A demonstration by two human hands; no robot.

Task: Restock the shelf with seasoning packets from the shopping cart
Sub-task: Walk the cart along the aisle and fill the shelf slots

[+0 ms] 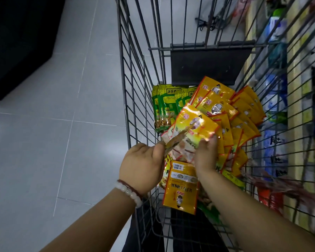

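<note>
yellow packet (pixel 193 128) pinched, both hands

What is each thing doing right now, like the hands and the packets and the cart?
Left hand: pinches a thin packet edge-on.
Right hand: holds a yellow packet lifted over the pile.
Yellow packets: loose heap in the cart.
Green packets: stacked upright at the far end.
Shopping cart: part-filled.

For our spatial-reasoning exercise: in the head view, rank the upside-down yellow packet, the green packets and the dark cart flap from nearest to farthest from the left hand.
From the left hand:
1. Upside-down yellow packet, just to its right, low in the cart.
2. Green packets, upright at the cart's far-left corner.
3. Dark cart flap, beyond all the packets.
</note>
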